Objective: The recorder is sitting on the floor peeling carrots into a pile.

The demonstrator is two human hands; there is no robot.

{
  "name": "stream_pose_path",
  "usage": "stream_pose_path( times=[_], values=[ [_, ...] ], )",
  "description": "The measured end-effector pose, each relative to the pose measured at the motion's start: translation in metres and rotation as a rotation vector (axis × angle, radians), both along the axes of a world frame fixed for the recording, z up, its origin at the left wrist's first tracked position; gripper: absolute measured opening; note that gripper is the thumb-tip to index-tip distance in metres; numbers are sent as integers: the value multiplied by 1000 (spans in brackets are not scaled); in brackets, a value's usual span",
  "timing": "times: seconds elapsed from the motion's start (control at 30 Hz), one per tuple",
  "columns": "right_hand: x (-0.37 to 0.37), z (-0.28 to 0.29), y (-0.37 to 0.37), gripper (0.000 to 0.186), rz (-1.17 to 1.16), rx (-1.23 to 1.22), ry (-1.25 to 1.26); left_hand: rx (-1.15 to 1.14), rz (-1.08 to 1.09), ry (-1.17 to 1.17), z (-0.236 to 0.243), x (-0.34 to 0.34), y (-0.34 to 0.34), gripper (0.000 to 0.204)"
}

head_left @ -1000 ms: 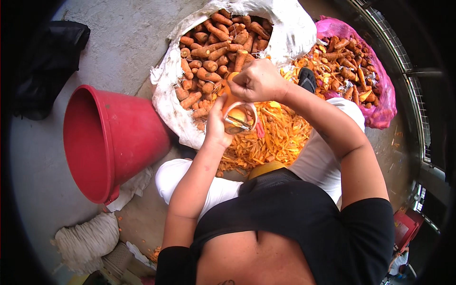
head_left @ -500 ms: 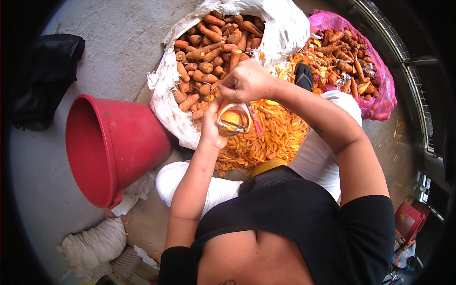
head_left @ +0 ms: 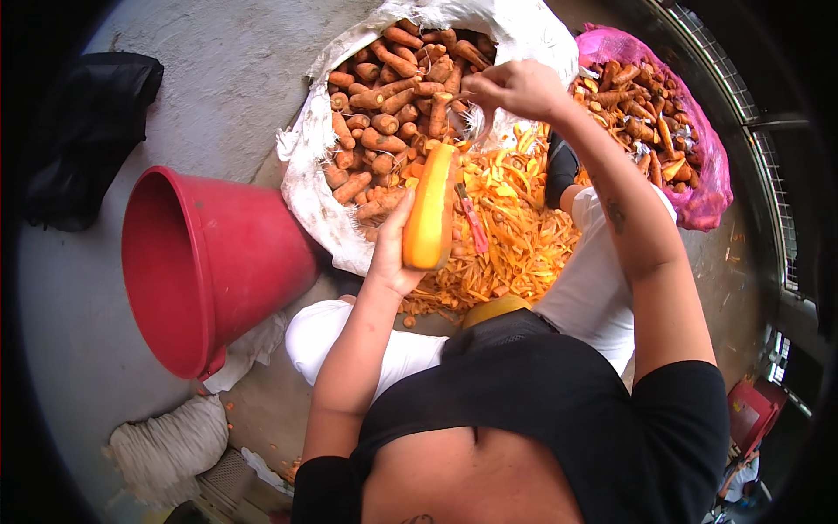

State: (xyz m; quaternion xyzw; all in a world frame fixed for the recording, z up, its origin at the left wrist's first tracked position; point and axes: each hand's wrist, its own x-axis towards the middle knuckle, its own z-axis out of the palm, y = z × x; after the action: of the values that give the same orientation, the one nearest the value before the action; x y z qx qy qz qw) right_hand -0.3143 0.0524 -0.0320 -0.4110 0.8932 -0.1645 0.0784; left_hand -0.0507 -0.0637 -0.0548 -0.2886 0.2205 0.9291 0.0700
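Note:
A large, partly peeled carrot [head_left: 429,210] stands nearly upright in my left hand [head_left: 394,249], its near side smooth and yellow-orange, with a darker strip along its right side. Up and to the right, apart from the carrot, my right hand [head_left: 521,90] is closed on a peeler [head_left: 482,127], which is smeared by motion and partly lost against the white sack. Below both hands lies a heap of orange peelings [head_left: 515,231], with a red-handled tool [head_left: 472,218] on it just right of the carrot.
A white woven sack [head_left: 301,170] full of unpeeled carrots [head_left: 384,140] stands open ahead. A pink bag [head_left: 711,179] of carrots and scraps sits at the far right. Left of me a red bucket [head_left: 253,253] lies tipped, beside a bundled pale sack [head_left: 175,445]. Black cloth [head_left: 92,131] lies farther off.
My right hand has moved up and right with the peeler, away from the carrot. The carrot now shows its long peeled side, where before the peeler and hand covered much of it.

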Motion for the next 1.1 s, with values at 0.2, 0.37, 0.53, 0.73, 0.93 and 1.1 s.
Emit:
stream_pose_path(
  times=[0.2,0.37,0.53,0.73,0.93,1.1],
  values=[
    [70,5,-20,36,346,-378,140,11,101,-42,-17,-15,-7,38],
    [97,5,-23,29,470,-493,144,91,106,-14,-24,-19,-8,36],
    [95,4,-22,28,433,-463,152,141,152,-77,-18,-25,0,37],
    [92,6,-22,25,400,-469,11,95,144,-63,-5,-23,2,38],
    [58,-4,-17,24,261,-342,54,-11,2,17,5,-2,11,40],
    [36,-9,-17,26,105,-252,-139,-37,-55,18,3,8,4,43]
  ],
)
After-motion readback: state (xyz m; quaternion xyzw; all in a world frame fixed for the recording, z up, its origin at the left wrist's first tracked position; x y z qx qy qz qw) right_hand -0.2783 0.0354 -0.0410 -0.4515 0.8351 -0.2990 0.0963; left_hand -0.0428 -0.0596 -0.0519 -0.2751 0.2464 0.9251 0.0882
